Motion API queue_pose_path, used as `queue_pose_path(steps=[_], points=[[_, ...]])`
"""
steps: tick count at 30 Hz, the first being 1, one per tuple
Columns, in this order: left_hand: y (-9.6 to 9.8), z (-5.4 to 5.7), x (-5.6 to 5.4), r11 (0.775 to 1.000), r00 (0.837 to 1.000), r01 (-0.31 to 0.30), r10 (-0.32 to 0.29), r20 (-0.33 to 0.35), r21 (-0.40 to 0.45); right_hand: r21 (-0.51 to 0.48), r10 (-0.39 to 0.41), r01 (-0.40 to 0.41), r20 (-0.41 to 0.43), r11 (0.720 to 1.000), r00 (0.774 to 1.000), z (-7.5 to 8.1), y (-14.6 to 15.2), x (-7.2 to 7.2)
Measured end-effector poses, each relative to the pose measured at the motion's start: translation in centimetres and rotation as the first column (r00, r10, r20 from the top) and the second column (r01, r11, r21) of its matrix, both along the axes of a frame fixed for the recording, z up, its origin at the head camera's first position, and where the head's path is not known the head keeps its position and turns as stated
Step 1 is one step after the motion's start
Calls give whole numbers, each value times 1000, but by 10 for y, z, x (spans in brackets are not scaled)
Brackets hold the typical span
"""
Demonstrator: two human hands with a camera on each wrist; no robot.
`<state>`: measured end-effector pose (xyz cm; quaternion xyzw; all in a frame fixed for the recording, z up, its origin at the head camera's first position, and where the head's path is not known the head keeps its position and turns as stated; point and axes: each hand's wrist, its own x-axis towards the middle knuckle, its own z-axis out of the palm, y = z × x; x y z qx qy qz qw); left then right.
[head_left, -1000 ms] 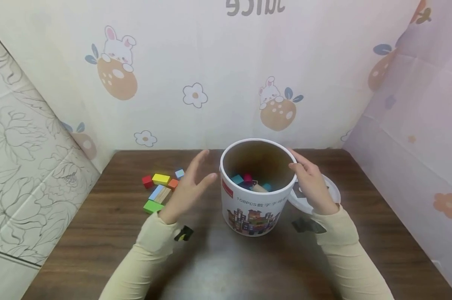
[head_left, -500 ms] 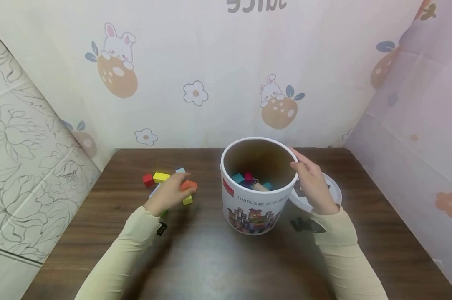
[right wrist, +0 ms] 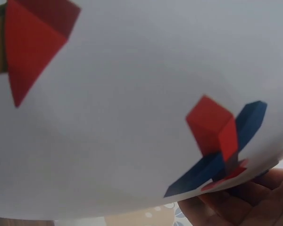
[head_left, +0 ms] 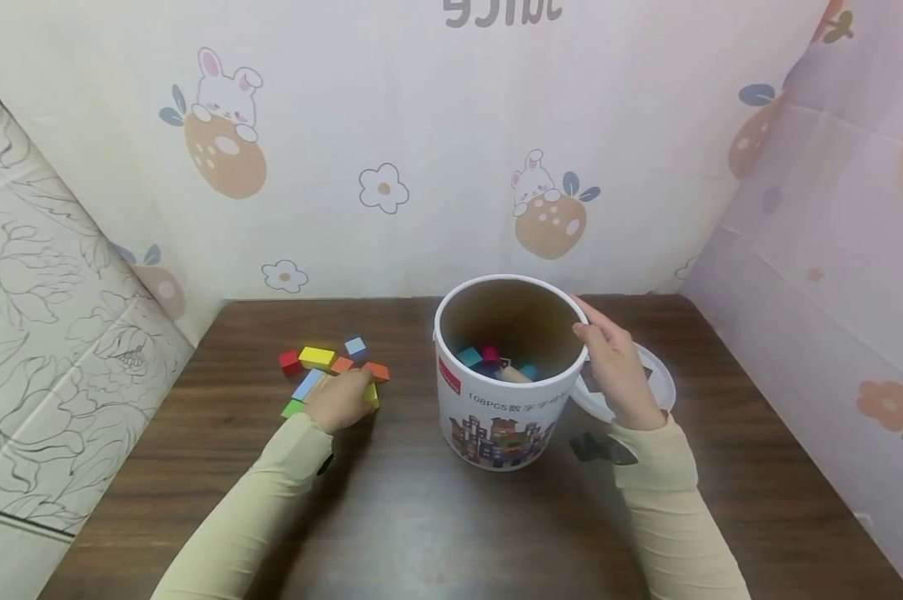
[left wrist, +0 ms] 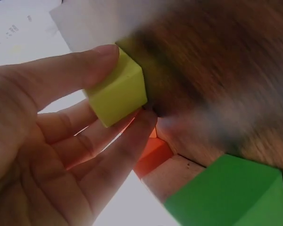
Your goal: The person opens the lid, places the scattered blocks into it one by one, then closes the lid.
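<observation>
A white printed bucket (head_left: 496,417) stands on the table with several coloured blocks (head_left: 492,358) inside. My right hand (head_left: 614,367) grips its right rim, thumb at the edge and fingers along the outer wall. In the right wrist view, fingers (right wrist: 240,202) curl at the bucket's edge beside its printed wall. To the left, my left hand (head_left: 340,400) is down among loose wooden blocks. Its thumb and fingers pinch a yellow block (left wrist: 118,89), close over the table. Near those fingers lie an orange block (left wrist: 153,155) and a green block (left wrist: 236,193).
A red block (head_left: 289,362), a longer yellow block (head_left: 317,357) and a light blue cube (head_left: 355,347) lie around the left hand. Behind the right hand, the white lid (head_left: 664,379) lies on the brown table (head_left: 436,533). A patterned curtain (head_left: 421,100) hangs behind the table.
My left hand has moved from beside the bucket leftward and down to the loose blocks, and now pinches the yellow one. The right hand keeps its grip on the rim.
</observation>
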<state>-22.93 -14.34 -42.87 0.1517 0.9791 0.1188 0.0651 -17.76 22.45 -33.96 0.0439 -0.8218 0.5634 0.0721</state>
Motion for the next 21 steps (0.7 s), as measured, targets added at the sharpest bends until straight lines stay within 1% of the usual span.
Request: queue_pose_path(steps=[3, 5, 7, 8, 12, 14, 16, 18, 19, 21], points=[[-2, -2, -1, 1000, 1000, -5, 5, 1, 10, -12, 5, -5, -8, 1000, 1000, -1, -1, 0], [-4, -2, -2, 999, 1000, -10, 10, 2, 42, -21, 8, -9, -10, 1000, 1000, -1, -1, 0], [-6, -1, -1, 995, 1000, -10, 10, 4, 95, -28, 9, -10, -12, 1000, 1000, 0, -1, 0], [-8, 1, -2, 991, 1000, 4, -4, -3, 131, -31, 9, -9, -11, 999, 1000, 0, -1, 0], [-12, 10, -2, 963, 998, 64, -55, -39, 263, -41, -5, 5, -4, 999, 1000, 0, -2, 0], [-12, 18, -2, 948, 995, 93, -79, -60, 304, -46, -14, 15, 3, 999, 1000, 0, -3, 0], [-10, 28, 0, 934, 995, 90, -70, -71, 345, -52, -22, 22, 6, 998, 1000, 0, -3, 1], [-6, 41, 3, 913, 995, 85, -57, -82, 400, -54, -27, 27, 4, 998, 1000, -1, -3, 2], [-3, 49, 5, 897, 995, 80, -45, -89, 434, -56, -28, 27, 0, 998, 1000, -2, -3, 1], [2, 65, 11, 859, 993, 80, -27, -112, 505, -61, -27, 27, -8, 998, 1000, -3, -3, 1]])
